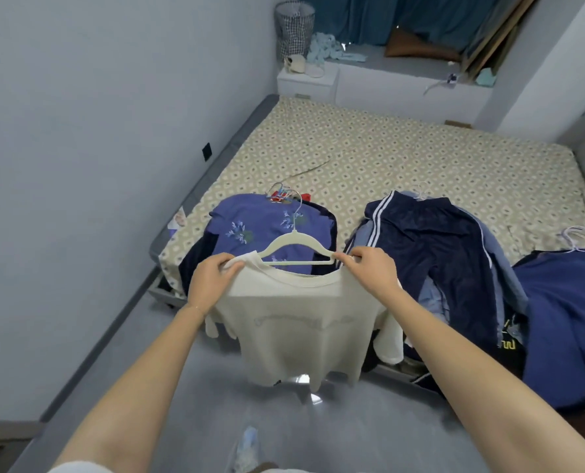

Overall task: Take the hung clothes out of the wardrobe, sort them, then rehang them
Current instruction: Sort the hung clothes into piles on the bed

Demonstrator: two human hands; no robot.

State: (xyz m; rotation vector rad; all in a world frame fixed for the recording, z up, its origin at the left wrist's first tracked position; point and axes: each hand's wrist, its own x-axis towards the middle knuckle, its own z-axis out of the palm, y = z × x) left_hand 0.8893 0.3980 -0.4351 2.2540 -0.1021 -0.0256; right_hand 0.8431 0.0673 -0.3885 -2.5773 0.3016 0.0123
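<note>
Both bare arms are reaching forward, the forearms converging slightly toward the hands. The left hand [212, 283] is curling its thumb and fingers round one shoulder of the cream T-shirt [298, 322], back of the hand facing up, wrist roughly straight. The right hand [371, 268], about level with the left and well apart from it, is pinching the other shoulder against the end of the hanger [294, 242], knuckles up. The T-shirt is hanging between the two hands
</note>
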